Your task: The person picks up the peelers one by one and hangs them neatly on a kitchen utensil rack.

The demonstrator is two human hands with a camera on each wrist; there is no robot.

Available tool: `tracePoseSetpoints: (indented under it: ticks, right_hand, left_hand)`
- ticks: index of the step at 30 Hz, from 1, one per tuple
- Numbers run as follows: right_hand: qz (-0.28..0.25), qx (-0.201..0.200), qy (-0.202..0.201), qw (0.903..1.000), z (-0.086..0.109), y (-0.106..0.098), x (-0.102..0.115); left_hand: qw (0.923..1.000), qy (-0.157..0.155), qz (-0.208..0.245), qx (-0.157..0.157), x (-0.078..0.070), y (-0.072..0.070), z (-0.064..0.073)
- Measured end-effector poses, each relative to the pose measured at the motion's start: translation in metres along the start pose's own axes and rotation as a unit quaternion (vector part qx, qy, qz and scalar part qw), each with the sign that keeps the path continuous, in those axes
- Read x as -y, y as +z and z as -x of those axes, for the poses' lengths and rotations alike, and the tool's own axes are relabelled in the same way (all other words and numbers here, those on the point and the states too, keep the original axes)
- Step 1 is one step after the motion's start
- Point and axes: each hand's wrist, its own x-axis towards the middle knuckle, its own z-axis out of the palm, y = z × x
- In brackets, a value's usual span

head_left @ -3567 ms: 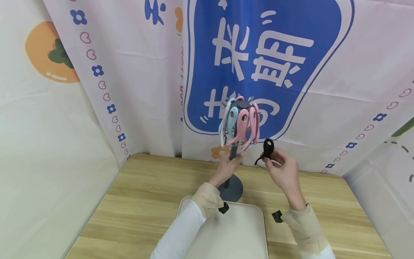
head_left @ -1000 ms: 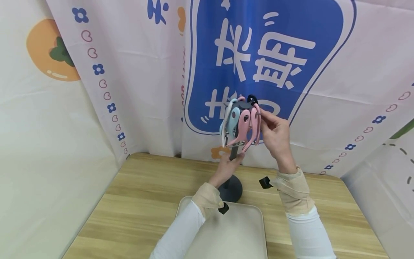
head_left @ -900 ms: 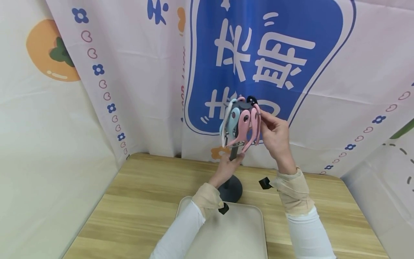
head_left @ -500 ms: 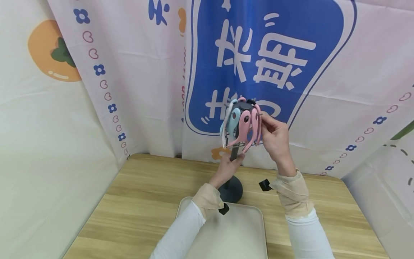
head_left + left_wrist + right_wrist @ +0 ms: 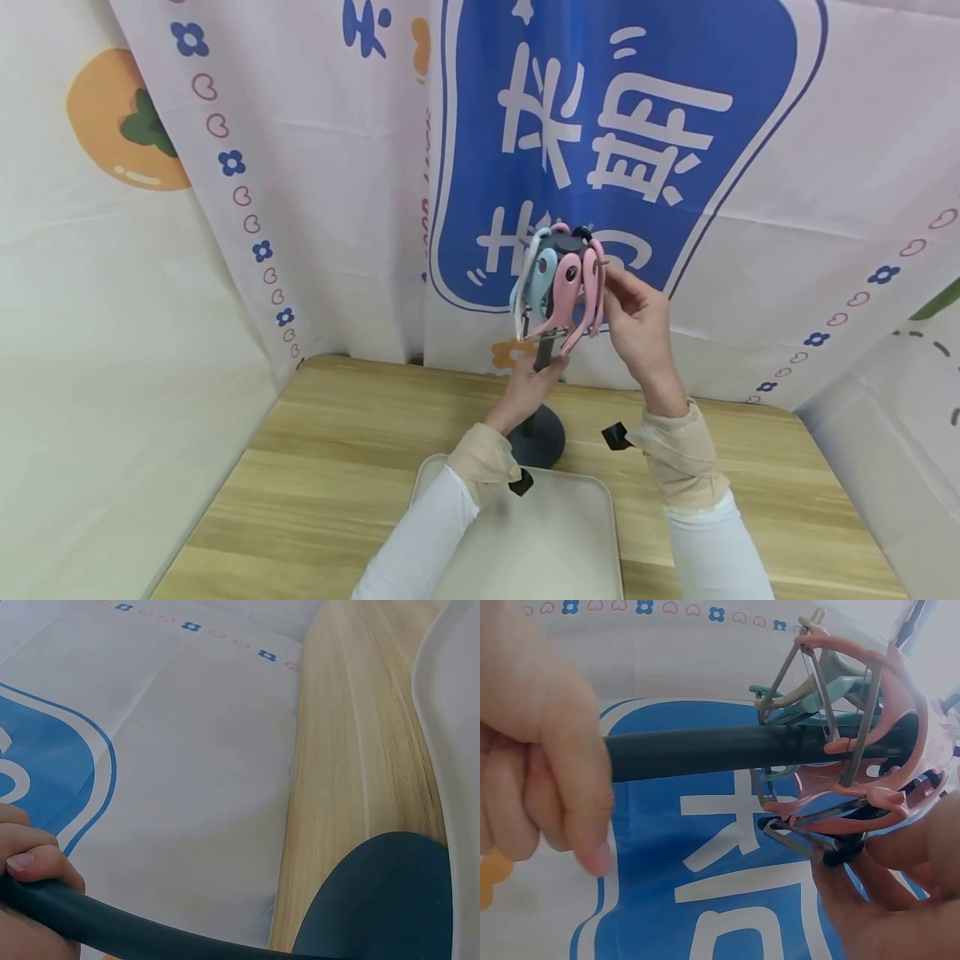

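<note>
In the head view my left hand (image 5: 527, 390) grips the dark pole (image 5: 544, 354) of an upright stand with a round base (image 5: 551, 433). Y-shaped peelers hang around its top: pink peelers (image 5: 567, 283), a light blue peeler (image 5: 542, 283) and a white peeler (image 5: 521, 312). At the stand's right side is my right hand (image 5: 643, 329), its thumb and fingers pinching a black peeler (image 5: 844, 851) near its blade end. In the head view only the top of that peeler's handle shows, behind a pink one. The left wrist view shows fingers curled round the pole.
A pale tray (image 5: 540, 542) lies on the wooden table (image 5: 315, 467) in front of the base. Behind the stand hangs a printed cloth (image 5: 360, 192) with a blue panel. A small black block (image 5: 617, 436) sits at the right wrist, another (image 5: 521, 482) at the left.
My right hand has brought the black peeler up and left from beside the stand to its top. Over the last second its handle end has sunk lower there. The left hand has stayed on the pole.
</note>
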Motion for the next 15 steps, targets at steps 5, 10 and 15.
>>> tracePoseSetpoints:
  ticks: [5, 10, 15]
  right_hand:
    - [0.012, 0.008, 0.001, 0.9999, 0.013, -0.005, -0.003]
    - [0.031, 0.025, -0.024, 0.9989, 0.033, -0.008, -0.019]
    - [0.057, 0.038, -0.033, 0.9971, 0.062, -0.005, -0.04]
  left_hand:
    - [0.9999, -0.008, 0.002, 0.009, 0.001, 0.0, -0.002]
    - [0.9992, -0.035, 0.006, 0.015, -0.002, -0.006, -0.002]
    - [0.9989, -0.032, -0.034, 0.001, -0.005, -0.018, 0.006]
